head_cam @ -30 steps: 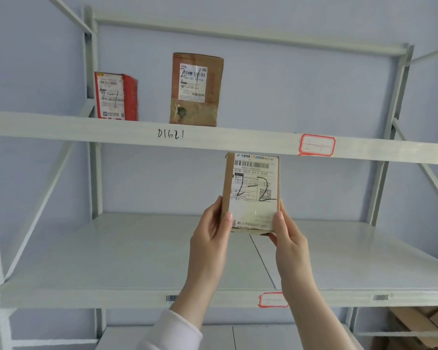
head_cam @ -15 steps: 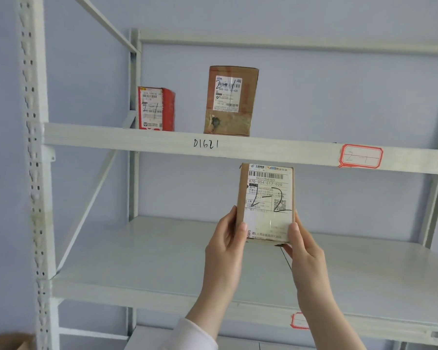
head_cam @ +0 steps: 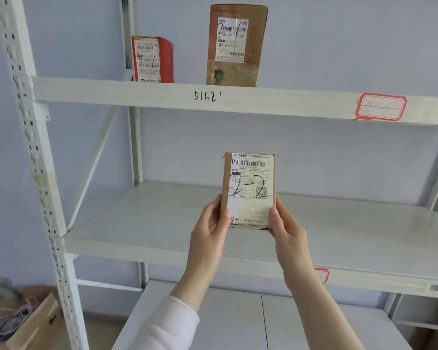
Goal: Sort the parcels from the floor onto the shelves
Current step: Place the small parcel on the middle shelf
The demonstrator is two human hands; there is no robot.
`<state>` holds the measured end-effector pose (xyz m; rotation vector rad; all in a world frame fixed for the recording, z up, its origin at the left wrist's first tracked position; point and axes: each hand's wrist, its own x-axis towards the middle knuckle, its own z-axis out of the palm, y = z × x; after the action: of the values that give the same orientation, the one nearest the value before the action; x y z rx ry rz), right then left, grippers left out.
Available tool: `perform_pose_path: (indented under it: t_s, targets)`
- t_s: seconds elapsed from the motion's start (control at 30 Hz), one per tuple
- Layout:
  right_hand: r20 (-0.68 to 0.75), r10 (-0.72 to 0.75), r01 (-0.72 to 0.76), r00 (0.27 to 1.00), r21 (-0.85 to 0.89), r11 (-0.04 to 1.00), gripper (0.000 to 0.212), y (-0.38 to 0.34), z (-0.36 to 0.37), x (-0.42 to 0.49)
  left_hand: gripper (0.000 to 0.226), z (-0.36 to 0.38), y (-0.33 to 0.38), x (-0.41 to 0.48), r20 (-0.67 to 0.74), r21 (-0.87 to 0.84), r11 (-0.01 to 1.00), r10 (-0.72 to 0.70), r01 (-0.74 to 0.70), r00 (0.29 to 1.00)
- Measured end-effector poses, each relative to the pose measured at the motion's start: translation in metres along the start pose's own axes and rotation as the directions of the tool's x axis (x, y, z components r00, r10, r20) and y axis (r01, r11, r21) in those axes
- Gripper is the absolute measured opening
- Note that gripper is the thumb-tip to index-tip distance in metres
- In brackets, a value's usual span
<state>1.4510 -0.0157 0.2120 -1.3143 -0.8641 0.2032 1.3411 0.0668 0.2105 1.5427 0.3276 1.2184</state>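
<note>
Between left hand [head_cam: 209, 227] and right hand [head_cam: 287, 229] stands parcel [head_cam: 249, 188].

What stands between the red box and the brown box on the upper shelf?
Nothing: in the head view the stretch between the red box and the brown box is bare, with only wall behind.

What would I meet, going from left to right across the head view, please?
Cardboard box of cords, red parcel, left hand, parcel marked 2-2, right hand, red-framed label. The brown parcel is left out: it sits directly above the marked one.
</note>
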Motion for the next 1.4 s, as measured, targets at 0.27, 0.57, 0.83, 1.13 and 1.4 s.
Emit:
perform_pose_path:
  t_s: [0.27, 0.57, 0.83, 1.13, 1.4]
  targets:
    - [0.077, 0.047, -0.047, 0.996, 0.009, 0.999, 0.039, 0.031, 0.087, 0.007, 0.034, -0.084, -0.043, 0.027, -0.037, 0.047, 0.998, -0.051, 0.053, 0.998]
    - [0.107, 0.139, -0.142, 0.984, 0.016, 0.99, 0.039, 0.084, 0.214, 0.016, 0.034, -0.22, -0.101, 0.071, 0.04, 0.135, 0.975, -0.186, 0.179, 0.982]
    - [0.127, 0.243, -0.248, 0.962, 0.022, 0.969, 0.04, 0.13, 0.258, 0.027, 0.06, -0.271, -0.149, 0.092, 0.12, 0.337, 0.906, -0.311, 0.256, 0.943]
    - [0.191, 0.215, -0.227, 0.958, 0.04, 0.973, 0.048, 0.161, 0.271, 0.049, 0.054, -0.283, -0.174, 0.114, 0.053, 0.357, 0.875, -0.37, 0.328, 0.928]
    - [0.189, 0.259, -0.244, 0.947, -0.102, 0.965, 0.082, 0.175, 0.267, 0.057, 0.102, -0.297, -0.183, 0.133, 0.14, 0.393, 0.863, -0.399, 0.319, 0.906]
